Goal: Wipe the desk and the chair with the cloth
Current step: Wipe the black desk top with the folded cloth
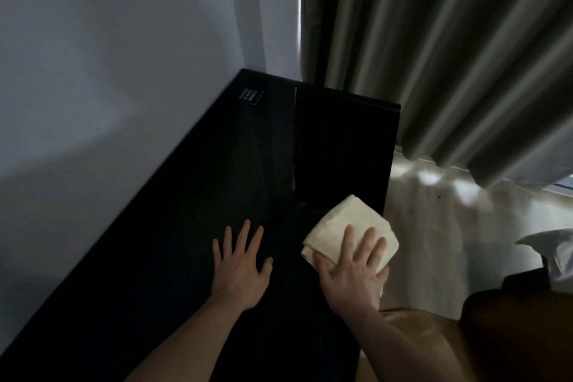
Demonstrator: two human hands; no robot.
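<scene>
My right hand lies flat on the folded cloth, fingers straight and spread, pressing it against the desk close to the desk's right edge; a corner of the cloth reaches that edge. My left hand rests palm down on the bare desk top just beside it, fingers apart and holding nothing. Ahead of both hands the dark top runs free toward the far corner, bounded on the left by the wall and at the back by the curtain. The cloth is cream, soft and thick, folded into a rough square. The desk is black, smooth and faintly glossy, with a small grid-marked patch near its far left corner. The curtain hangs in heavy grey pleats over a pale shiny floor. A brown, smooth chair sits at my lower right.
</scene>
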